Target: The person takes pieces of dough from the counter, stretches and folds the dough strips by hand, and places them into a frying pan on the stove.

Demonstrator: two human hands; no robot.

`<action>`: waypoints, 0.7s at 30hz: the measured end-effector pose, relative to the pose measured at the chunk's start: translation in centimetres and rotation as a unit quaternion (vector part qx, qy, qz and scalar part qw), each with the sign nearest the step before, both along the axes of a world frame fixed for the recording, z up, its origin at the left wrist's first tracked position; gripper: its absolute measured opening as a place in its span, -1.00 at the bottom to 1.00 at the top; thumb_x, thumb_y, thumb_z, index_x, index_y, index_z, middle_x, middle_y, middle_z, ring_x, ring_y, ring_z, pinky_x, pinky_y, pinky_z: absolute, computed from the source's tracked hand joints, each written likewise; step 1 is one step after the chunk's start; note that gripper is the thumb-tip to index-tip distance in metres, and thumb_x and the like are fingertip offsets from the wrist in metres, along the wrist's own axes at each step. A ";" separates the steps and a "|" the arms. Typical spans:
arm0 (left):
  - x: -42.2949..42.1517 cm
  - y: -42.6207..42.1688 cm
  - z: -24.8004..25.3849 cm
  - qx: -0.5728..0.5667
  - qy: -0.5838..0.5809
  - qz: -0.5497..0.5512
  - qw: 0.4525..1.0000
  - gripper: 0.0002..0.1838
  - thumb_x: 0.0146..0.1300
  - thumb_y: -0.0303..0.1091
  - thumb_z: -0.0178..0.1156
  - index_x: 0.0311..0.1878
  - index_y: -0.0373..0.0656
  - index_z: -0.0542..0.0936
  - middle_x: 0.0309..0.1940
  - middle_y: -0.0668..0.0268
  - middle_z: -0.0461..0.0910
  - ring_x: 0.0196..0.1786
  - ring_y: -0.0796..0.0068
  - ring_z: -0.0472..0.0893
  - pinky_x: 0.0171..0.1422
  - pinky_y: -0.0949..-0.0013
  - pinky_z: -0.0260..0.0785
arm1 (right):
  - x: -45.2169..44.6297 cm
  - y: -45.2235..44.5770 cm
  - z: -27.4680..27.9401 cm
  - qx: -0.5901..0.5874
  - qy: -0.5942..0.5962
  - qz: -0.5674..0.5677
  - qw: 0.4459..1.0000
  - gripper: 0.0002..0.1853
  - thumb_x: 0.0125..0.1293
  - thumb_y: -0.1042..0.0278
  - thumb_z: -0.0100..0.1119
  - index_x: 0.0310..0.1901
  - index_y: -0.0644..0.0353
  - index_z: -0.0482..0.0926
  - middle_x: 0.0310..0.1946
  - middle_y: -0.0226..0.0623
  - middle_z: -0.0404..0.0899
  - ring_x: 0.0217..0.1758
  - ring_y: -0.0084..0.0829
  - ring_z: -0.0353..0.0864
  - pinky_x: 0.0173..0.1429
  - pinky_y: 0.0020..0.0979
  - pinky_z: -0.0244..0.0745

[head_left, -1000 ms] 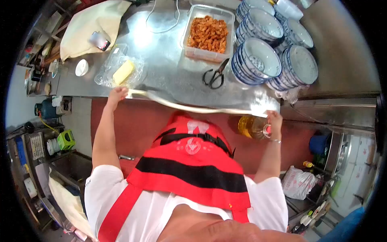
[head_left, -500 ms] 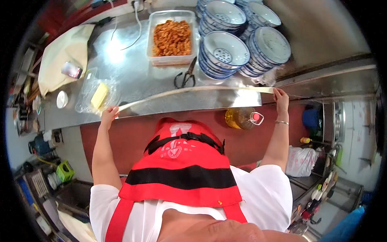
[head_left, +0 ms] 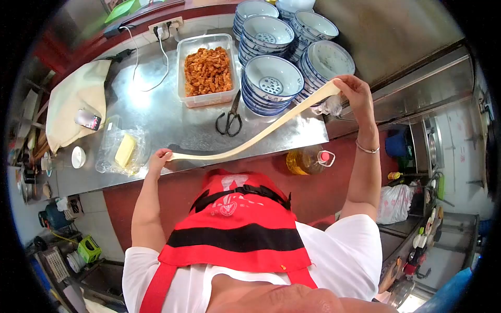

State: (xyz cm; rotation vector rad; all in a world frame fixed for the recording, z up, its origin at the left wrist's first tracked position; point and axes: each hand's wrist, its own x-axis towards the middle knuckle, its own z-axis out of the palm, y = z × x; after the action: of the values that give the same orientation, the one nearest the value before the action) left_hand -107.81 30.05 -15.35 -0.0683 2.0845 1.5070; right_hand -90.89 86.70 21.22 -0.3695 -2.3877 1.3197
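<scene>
A long pale strip of dough (head_left: 261, 134) hangs stretched between my hands above the front of the steel table. My left hand (head_left: 159, 160) pinches its left end, low near the table's front edge. At the other end my right hand (head_left: 356, 94) grips the strip, raised beside the stacked bowls. The strip sags in the middle and climbs toward the right. Just left of my left hand lies a yellow dough block (head_left: 125, 150) on clear plastic wrap (head_left: 107, 156). Black-handled scissors (head_left: 229, 120) rest on the table behind the strip.
Blue-and-white bowls (head_left: 274, 78) stand in several stacks at the back right. A plastic tub (head_left: 207, 99) holds reddish-brown food pieces. A phone (head_left: 88, 120) lies on a cream cloth (head_left: 75, 94), with a small white cup (head_left: 78, 157) nearby. An oil jug (head_left: 305, 160) stands on the floor.
My right hand has risen, and its end of the dough strip is higher. My left hand has shifted slightly right. The strip now sags between them, and the camera view has shifted.
</scene>
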 end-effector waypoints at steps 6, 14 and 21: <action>0.0 -0.2 2.0 0.181 -0.146 0.082 0.969 -0.84 0.23 -0.29 0.30 -0.17 -0.05 0.58 -0.39 0.55 0.52 -0.46 0.75 0.40 -0.45 0.64 0.16 | -3.3 -4.2 4.9 0.043 0.006 0.092 0.995 -0.82 0.30 0.36 0.18 -0.27 0.31 0.64 -0.46 -0.48 0.59 -0.40 -0.69 0.45 -0.26 -0.63 0.37; 0.0 -1.0 3.4 0.177 -0.194 0.059 0.963 -0.77 0.19 -0.26 0.33 -0.17 -0.14 0.57 -0.32 0.38 0.61 -0.32 0.59 0.60 -0.30 0.55 0.41 | -6.9 -9.9 12.1 0.070 0.056 0.178 0.980 -0.77 0.29 0.29 0.20 -0.23 0.31 0.65 -0.45 -0.42 0.59 -0.42 -0.67 0.45 -0.30 -0.63 0.38; -1.6 13.2 24.1 0.195 0.306 -0.030 0.931 -0.62 0.32 -0.33 0.17 0.17 -0.21 0.46 0.02 0.26 0.56 0.07 0.46 0.54 0.17 0.38 0.36 | -10.8 -16.8 13.2 0.125 0.046 0.299 0.945 -0.77 0.23 0.25 0.23 -0.29 0.27 0.66 -0.52 -0.43 0.58 -0.50 -0.68 0.47 -0.38 -0.61 0.36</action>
State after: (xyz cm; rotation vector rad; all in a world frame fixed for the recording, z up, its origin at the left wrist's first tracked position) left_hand -109.43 43.25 8.71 0.6899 2.1427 2.0605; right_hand -101.72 69.92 34.39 0.5201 -2.6452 1.1887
